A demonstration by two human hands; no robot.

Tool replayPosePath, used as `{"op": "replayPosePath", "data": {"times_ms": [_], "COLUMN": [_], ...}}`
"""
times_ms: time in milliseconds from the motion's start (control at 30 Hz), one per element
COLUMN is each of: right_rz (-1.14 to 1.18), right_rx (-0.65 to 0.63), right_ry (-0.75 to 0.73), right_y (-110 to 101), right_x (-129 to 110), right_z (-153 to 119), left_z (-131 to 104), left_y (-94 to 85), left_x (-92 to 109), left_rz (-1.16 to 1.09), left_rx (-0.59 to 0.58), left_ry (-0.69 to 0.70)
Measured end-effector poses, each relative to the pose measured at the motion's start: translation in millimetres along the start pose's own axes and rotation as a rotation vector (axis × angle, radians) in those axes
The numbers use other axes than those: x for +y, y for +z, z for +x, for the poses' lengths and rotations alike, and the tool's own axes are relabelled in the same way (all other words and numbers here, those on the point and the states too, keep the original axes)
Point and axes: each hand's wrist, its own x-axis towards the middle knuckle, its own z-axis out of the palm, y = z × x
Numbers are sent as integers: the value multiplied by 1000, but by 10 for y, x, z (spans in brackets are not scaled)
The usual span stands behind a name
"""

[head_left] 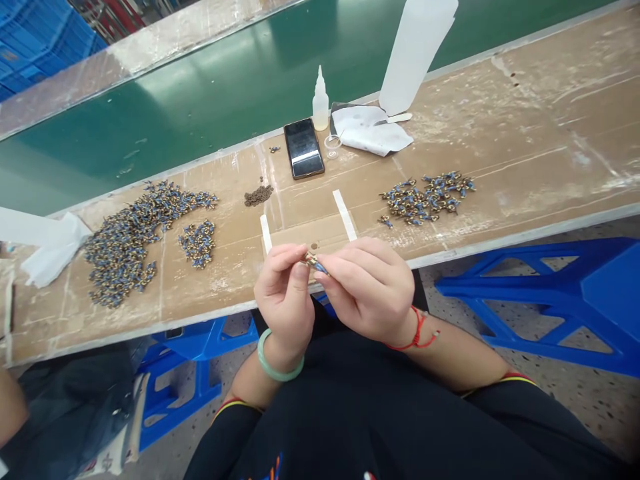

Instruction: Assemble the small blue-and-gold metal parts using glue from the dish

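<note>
Both hands are up over the lap at the edge of the bench (500, 133), pinched together on 1 small charm (316, 264), a gold-and-blue piece no bigger than a fingertip. The left hand (285, 293) has its thumb and forefinger closed on one end, the right hand (367, 287) has its fingers curled in and closed on the other, so the piece sits between the 2 sets of fingertips, clear of the wood. From the look of the bench the work is nowhere near finished: the big heap (130, 237) on the left holds most of the pieces, with a small cluster (199, 241) just beside it, while the pile on the right (425, 197) is much smaller; I take that one for the done lot, though I cannot tell for sure. A little mound of brown bits (259, 195) lies near a phone (303, 148), a glue bottle (321, 103) and some crumpled white paper (373, 130).
</note>
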Motion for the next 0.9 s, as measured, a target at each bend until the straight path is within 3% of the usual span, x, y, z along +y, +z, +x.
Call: {"op": "replayPosePath", "data": {"times_ms": [200, 600, 900], "right_rz": [-18, 100, 332], "right_rx": [-11, 42, 45], "right_ry": [-34, 113, 313], "right_y": [-14, 10, 53], "right_x": [-16, -225, -310], "right_z": [22, 69, 55], "left_z": [-14, -3, 0], "left_y": [-25, -119, -72], "left_x": [50, -19, -7], "left_rz": [-112, -25, -7], "left_rx": [21, -114, -75], "left_ry": [-139, 81, 174]}}
